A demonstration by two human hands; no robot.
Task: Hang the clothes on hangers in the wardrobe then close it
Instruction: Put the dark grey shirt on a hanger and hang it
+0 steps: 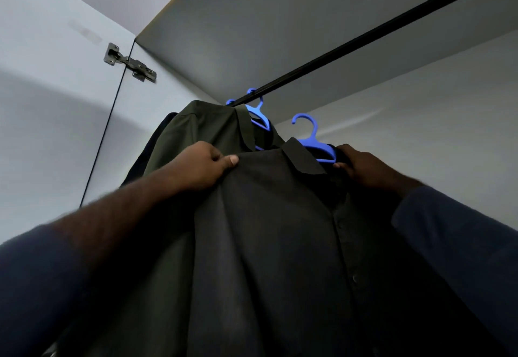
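holding a black shirt [280, 230] up on a blue hanger [315, 145], we pinch its shoulder between the thumb and curled fingers [217, 157] of our left hand [201, 166], while our right hand [361, 169] curls round the hanger's other end. its hook sits just below the black rail [364, 40], not touching it. behind, a green shirt [201, 127] hangs from the rail on a second hanger [259, 113].

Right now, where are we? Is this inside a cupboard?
Most likely inside a wardrobe with its door open: a black rail runs overhead, an olive shirt hangs from it on a blue hanger, and a metal hinge sits on the left.
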